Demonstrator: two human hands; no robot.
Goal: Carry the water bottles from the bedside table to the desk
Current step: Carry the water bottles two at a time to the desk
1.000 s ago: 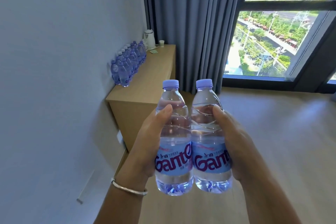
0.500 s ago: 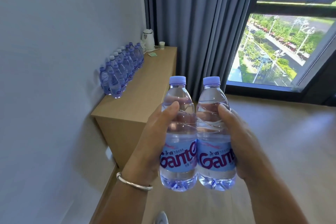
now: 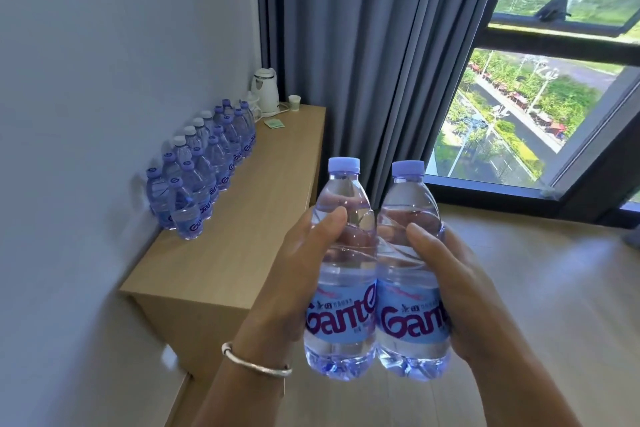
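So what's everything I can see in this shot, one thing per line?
Held bottles: two, clear with lilac caps, upright, side by side in the hands.
Desk: one, light wood, along the left wall.
Bottles on the desk: two rows against the wall, exact count unclear.
Kettle: one, white, far end of desk.
Cup: one, pale, beside the kettle.
Curtain: grey, beside the window.
Window: dark frame, street below.
Bracelet: one, silver, left wrist.
Left hand: grips the left bottle.
Right hand: grips the right bottle.
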